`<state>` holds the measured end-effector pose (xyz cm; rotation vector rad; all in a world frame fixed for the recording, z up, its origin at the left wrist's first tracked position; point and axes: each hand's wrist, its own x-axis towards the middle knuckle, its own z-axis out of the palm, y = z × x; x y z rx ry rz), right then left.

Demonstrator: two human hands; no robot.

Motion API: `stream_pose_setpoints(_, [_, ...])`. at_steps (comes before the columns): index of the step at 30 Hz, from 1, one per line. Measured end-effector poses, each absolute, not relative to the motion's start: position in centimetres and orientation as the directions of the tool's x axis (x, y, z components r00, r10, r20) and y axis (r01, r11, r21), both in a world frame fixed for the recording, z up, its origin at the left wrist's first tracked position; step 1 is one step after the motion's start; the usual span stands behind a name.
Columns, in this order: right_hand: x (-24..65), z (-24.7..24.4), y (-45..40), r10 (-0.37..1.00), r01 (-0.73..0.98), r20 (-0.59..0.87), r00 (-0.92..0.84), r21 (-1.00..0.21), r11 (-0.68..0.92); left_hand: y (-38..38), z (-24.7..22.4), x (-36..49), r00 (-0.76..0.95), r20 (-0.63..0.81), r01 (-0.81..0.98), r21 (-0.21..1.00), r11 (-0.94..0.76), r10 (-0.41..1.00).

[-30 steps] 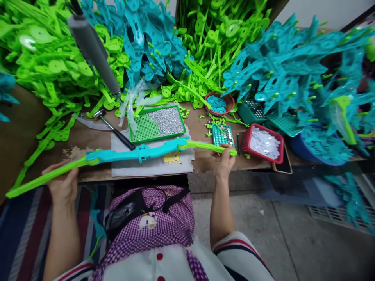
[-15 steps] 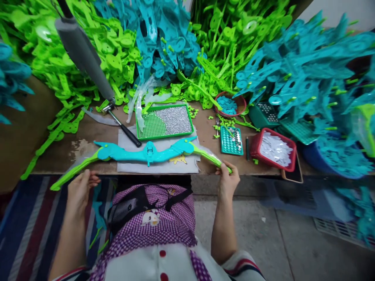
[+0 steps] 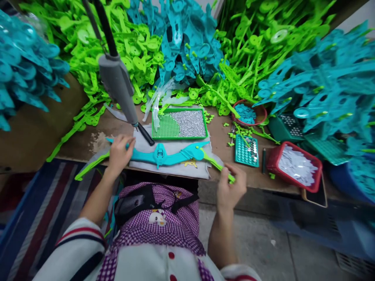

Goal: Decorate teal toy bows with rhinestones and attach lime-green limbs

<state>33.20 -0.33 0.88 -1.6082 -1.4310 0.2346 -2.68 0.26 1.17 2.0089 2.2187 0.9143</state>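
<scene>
A blue bow-shaped part [image 3: 172, 157] with green arms lies across a grey cloth [image 3: 202, 168] at the table's front edge. My left hand [image 3: 119, 154] is over its left joint, fingers closed around that end. At the right, my right hand [image 3: 233, 183] pinches the tip of the right green arm [image 3: 215, 163]. The left green arm [image 3: 92, 166] sticks out past my left hand. Just behind the bow is a green tray [image 3: 179, 137] of small silver pieces. A grey electric screwdriver [image 3: 118, 88] hangs above my left hand, near a black hammer handle [image 3: 145, 134].
Piles of green parts [image 3: 137, 58] and blue parts [image 3: 187, 43] fill the back. On the right are a teal tray [image 3: 246, 151], a red bin [image 3: 272, 160] of white pieces, a red bowl [image 3: 265, 117] and a phone [image 3: 315, 195].
My left hand has moved up and right from the left arm onto the bow's left joint and closed there. My right hand still holds the right tip. The view has shifted left.
</scene>
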Motion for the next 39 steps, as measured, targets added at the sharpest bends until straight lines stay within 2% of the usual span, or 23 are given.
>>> stream_pose_setpoints(2, [30.1,1.6,-0.1,0.919,0.581,0.387,0.072,-0.765,0.277,3.3,1.0,-3.4,-0.137,0.246,0.951,0.304,0.057,0.960])
stream_pose_setpoints(4, [27.5,1.7,-0.6,0.931,0.484,0.328,-0.163,-0.795,0.365,5.4,0.7,-4.0,-0.007,0.101,0.980,0.197,-0.013,0.995])
stream_pose_setpoints(6, [25.7,1.6,-1.6,0.926,0.410,0.276,-0.256,-0.837,0.363,6.3,0.5,-4.3,0.133,0.016,0.977,0.164,-0.133,0.991])
stream_pose_setpoints(9, [24.4,1.5,-3.4,0.913,0.343,0.220,-0.344,-0.876,0.340,6.5,0.4,-4.4,0.310,-0.036,0.941,0.158,-0.300,0.950])
stream_pose_setpoints(12, [23.7,2.0,-4.2,0.821,0.319,0.186,-0.540,-0.857,0.404,6.8,1.0,-5.2,0.430,-0.082,0.899,0.124,-0.419,0.899])
stream_pose_setpoints(13, [23.5,2.3,-4.2,0.786,0.314,0.175,-0.593,-0.849,0.426,7.0,1.2,-5.6,0.454,-0.063,0.887,0.124,-0.444,0.889])
stream_pose_setpoints(15, [23.0,3.1,-4.0,0.746,0.289,0.153,-0.649,-0.857,0.427,7.2,1.7,-6.8,0.440,0.077,0.880,0.160,-0.447,0.895])
stream_pose_setpoints(18, [21.5,4.6,-3.2,0.739,0.218,0.121,-0.662,-0.913,0.345,6.4,1.7,-8.4,0.239,0.388,0.892,0.273,-0.359,0.890])
stream_pose_setpoints(20, [19.7,5.5,-2.0,0.751,0.192,0.104,-0.652,-0.936,0.296,5.1,1.3,-8.8,0.094,0.540,0.905,0.304,-0.298,0.836])
stream_pose_setpoints(23, [15.8,6.1,0.6,0.810,0.147,0.043,-0.585,-0.976,0.158,2.0,0.9,-8.2,0.069,0.737,0.923,0.209,-0.324,0.672])
stream_pose_setpoints(25, [13.2,6.2,2.2,0.800,0.014,-0.063,-0.596,-0.998,-0.069,-0.2,0.7,-7.2,0.177,0.826,0.896,0.090,-0.436,0.535])
stream_pose_setpoints(27, [11.2,6.5,3.2,0.702,-0.131,-0.127,-0.701,-0.944,-0.302,-2.1,0.5,-5.9,0.329,0.797,0.823,0.022,-0.568,0.507])
stream_pose_setpoints(28, [10.7,6.7,3.4,0.650,-0.180,-0.125,-0.749,-0.907,-0.382,-2.9,0.3,-5.1,0.400,0.754,0.773,0.029,-0.634,0.522])
stream_pose_setpoints(30, [10.8,7.1,3.4,0.620,-0.245,-0.095,-0.779,-0.864,-0.440,-4.0,0.0,-3.5,0.483,0.634,0.719,0.108,-0.687,0.605])
stream_pose_setpoints(32, [12.8,7.2,3.2,0.686,-0.280,-0.068,-0.724,-0.881,-0.382,-4.7,-0.2,-1.8,0.516,0.533,0.709,0.173,-0.683,0.670])
stream_pose_setpoints(34, [16.6,6.7,3.0,0.779,-0.250,-0.037,-0.626,-0.937,-0.246,-4.9,-0.2,-0.4,0.543,0.509,0.696,0.173,-0.697,0.668])
stream_pose_setpoints(37, [24.1,4.8,2.2,0.942,-0.028,-0.011,-0.335,-0.999,-0.021,-4.0,0.2,1.4,0.525,0.498,0.733,0.147,-0.664,0.690])
stream_pose_setpoints(39, [28.8,3.3,1.0,0.995,0.177,-0.011,-0.099,-0.984,0.007,-2.6,0.4,2.6,0.495,0.405,0.791,0.157,-0.592,0.769])
